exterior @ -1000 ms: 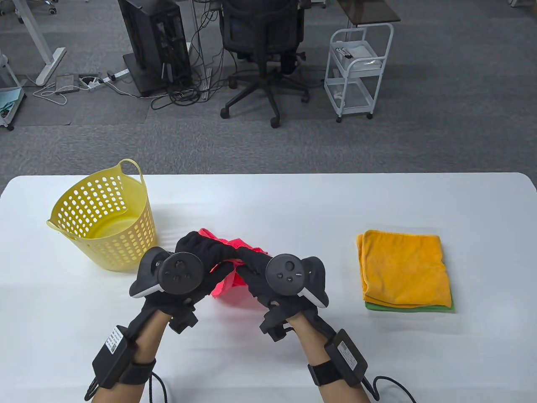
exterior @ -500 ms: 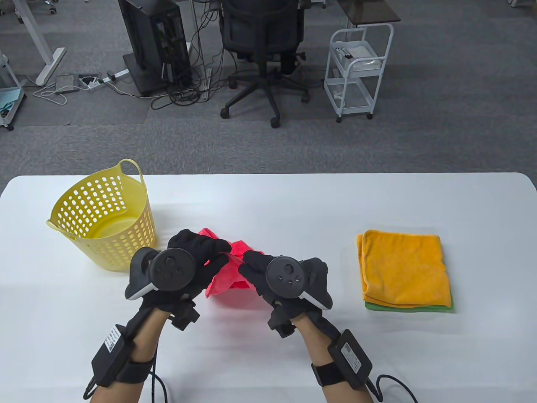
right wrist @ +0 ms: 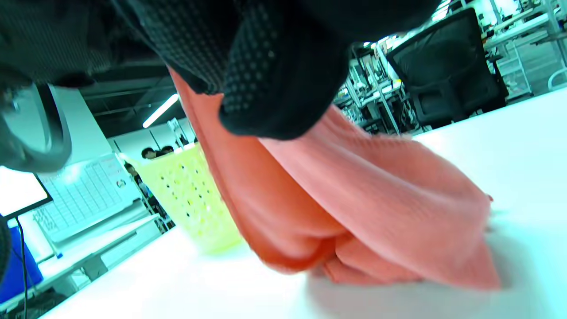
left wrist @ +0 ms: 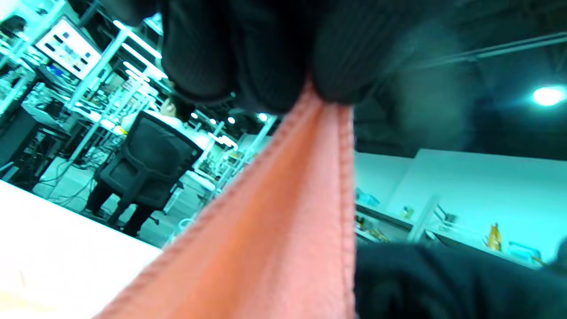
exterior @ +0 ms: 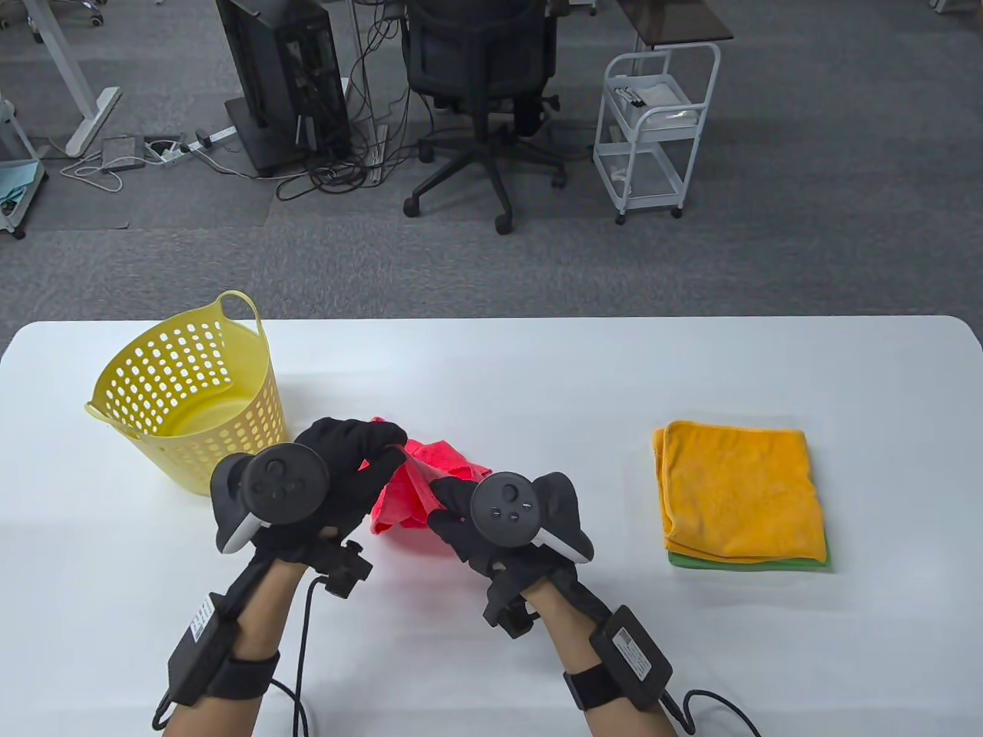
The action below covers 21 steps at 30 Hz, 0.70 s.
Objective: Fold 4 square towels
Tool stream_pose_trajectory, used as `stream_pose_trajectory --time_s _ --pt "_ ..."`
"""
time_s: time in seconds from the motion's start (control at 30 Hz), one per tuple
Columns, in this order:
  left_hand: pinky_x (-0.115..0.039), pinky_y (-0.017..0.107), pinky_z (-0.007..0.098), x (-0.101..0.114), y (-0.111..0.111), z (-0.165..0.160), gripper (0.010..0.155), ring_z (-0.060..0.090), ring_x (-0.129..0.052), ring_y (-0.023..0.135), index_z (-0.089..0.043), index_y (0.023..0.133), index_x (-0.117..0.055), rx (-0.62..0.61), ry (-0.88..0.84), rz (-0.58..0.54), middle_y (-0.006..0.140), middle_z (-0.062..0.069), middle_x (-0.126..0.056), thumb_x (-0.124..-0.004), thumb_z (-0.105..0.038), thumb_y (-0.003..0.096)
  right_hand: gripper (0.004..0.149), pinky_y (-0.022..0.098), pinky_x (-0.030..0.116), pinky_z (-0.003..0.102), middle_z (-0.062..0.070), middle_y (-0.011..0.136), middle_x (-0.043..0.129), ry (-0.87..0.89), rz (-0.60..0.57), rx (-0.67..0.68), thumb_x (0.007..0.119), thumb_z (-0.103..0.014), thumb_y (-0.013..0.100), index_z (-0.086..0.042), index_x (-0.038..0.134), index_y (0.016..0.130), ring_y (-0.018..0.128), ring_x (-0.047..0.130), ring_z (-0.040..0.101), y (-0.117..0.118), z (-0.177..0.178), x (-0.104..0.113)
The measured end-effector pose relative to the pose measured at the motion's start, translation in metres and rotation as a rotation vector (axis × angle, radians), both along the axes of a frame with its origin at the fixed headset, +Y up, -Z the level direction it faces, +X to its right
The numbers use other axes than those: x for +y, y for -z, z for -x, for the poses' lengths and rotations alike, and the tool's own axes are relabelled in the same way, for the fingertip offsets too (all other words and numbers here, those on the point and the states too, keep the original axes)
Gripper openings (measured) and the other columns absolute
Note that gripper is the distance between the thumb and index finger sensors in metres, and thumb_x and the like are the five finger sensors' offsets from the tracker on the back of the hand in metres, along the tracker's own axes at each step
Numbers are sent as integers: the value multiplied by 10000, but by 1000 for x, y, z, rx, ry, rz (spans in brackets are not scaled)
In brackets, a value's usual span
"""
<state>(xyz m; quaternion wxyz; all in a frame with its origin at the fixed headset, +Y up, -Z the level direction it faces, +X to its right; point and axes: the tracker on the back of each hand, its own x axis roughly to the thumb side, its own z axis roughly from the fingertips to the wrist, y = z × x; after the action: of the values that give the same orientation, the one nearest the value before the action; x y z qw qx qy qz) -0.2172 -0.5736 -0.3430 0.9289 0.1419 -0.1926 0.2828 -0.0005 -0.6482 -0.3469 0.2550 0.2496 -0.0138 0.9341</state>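
Red towel [exterior: 418,491] is hanging bunched; left hand [exterior: 338,476] and right hand [exterior: 461,514] are both pinching its edge. Judging ahead: a hem is risking slipping free, since both pinches look shallow.

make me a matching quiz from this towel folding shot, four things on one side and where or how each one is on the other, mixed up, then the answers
Things:
1. red towel
2. orange towel
3. green towel
4. yellow basket

Places or states:
A. at the bottom of the folded stack, only an edge showing
B. standing upright at the table's left end
C. folded, on top of the stack on the right
D. pinched by both hands, left hand and right hand, partly lifted off the table

Pairs: 1-D, 2-C, 3-A, 4-B
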Motion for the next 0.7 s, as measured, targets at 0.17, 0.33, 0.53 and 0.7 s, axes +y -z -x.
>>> stream_pose_trajectory --time_s 0.17,0.33,0.53,0.7 --pt "-526 748 651 5 -1 13 390 389 -875 801 -147 901 -852 47 -75 -41 775 74 -953 -820 -365 580 455 233 858 256 87 767 1000 -47 22 -10 898 -314 569 -73 793 940 347 1054 123 6 1 -14" --pt "-521 748 656 13 -3 29 391 390 -874 804 -144 902 -854 74 -130 -69 777 76 -955 -823 -364 581 446 234 859 258 82 769 1002 -81 24 -35 889 -321 573 -88 795 941 347 1055 125 10 -2 -21" --pt "-524 747 655 23 -8 49 391 390 -875 802 -143 902 -853 114 -208 -117 775 75 -955 -822 -365 582 446 245 858 264 82 780 997 -144 30 -69 881 -321 579 -89 788 948 361 1054 131 13 -9 -21" --pt "-523 747 656 30 -13 71 391 389 -873 805 -146 905 -850 149 -295 -156 777 73 -953 -818 -368 584 443 246 858 268 81 764 1003 -215 39 -106 879 -324 578 -87 794 943 360 1053 134 19 -19 -21"
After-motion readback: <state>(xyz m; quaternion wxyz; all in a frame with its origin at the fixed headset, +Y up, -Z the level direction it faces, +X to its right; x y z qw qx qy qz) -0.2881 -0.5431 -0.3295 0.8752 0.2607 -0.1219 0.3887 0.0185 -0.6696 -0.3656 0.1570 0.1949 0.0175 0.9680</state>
